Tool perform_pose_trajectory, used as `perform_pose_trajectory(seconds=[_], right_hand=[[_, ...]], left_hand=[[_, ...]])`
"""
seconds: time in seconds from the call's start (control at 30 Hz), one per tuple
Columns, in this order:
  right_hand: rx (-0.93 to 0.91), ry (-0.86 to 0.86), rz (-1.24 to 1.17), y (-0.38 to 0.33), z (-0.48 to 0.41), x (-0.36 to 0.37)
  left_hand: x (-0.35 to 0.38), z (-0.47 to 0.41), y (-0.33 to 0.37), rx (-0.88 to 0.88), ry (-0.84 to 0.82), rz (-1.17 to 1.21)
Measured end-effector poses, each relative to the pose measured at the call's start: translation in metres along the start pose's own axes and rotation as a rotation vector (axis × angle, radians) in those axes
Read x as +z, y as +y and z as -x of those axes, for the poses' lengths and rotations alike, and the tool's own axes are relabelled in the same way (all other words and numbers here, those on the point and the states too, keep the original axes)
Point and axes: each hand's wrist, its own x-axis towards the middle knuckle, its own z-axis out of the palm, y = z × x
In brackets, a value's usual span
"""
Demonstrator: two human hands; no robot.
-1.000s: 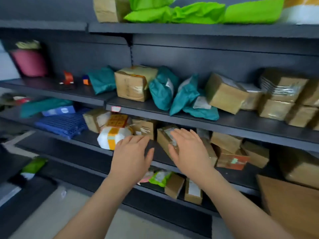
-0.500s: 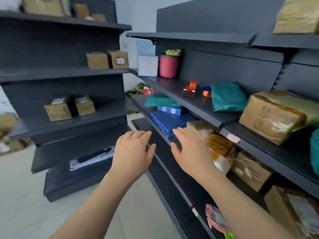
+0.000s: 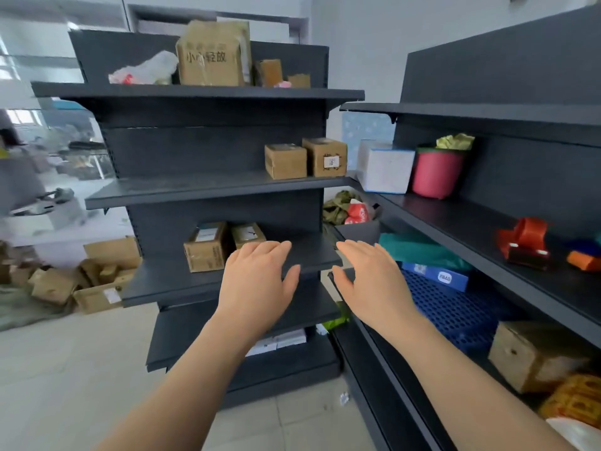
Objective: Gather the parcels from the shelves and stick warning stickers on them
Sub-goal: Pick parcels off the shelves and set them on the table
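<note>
1. The left hand (image 3: pixel 257 281) is held out flat, palm down, with its fingers straight and close together. It holds nothing.
2. The right hand (image 3: pixel 370 281) is just beside it. It is flat too, palm down, with the thumb out to the side, and it holds nothing.
3. Both hands are up in front of a tall dark grey metal shelf rack (image 3: pixel 211 151).
4. Two parcels stand side by side on this rack's third shelf down: a small brown cardboard parcel (image 3: pixel 205 247) on the left and a smaller brown parcel (image 3: pixel 248 234) on the right. The left hand's fingertips cover the bottom edge of the smaller one. I cannot tell if they touch it.
5. One shelf up, two brown cardboard boxes (image 3: pixel 285 161) stand together near the right end.
6. On the top shelf is a big brown cardboard box with black writing (image 3: pixel 211 56). A white plastic bag (image 3: pixel 146 70) lies to its left.
7. A second dark grey shelf rack (image 3: pixel 520 177) runs along the right. It holds a white square box (image 3: pixel 385 170), a round pink pot (image 3: pixel 437 172) just beside it, and a red tape holder (image 3: pixel 525 242) further along.
8. The shelf below has a green-blue soft bag (image 3: pixel 419 250), a blue plastic tray with holes (image 3: pixel 455 307) and a brown paper-wrapped parcel (image 3: pixel 533 356).
9. A heap of brown cardboard boxes (image 3: pixel 97 278) lies on the floor at the far left.
</note>
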Motion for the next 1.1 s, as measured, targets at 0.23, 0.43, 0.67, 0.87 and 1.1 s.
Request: perform_pose_trajectory(seconds=[0.23, 0.43, 0.67, 0.87, 1.1], right_hand=[[-0.025, -0.002, -0.020, 0.012, -0.112, 0.050], [-0.051, 0.033, -0.026, 0.042, -0.215, 0.089], [-0.107, 0.028, -0.041, 0.081, -0.330, 0.133], [-0.076, 0.005, -0.053, 0.105, -0.415, 0.176], [0.012, -0.009, -0.050, 0.109, -0.501, 0.219]], left_hand=[[0.034, -0.096, -0.056, -0.060, 0.028, -0.008], [0.075, -0.191, -0.083, -0.087, 0.041, -0.033], [0.127, -0.295, -0.106, -0.152, 0.067, -0.014], [0.163, -0.377, -0.132, -0.167, 0.046, 0.004], [0.205, -0.473, -0.175, -0.154, 0.013, 0.035]])
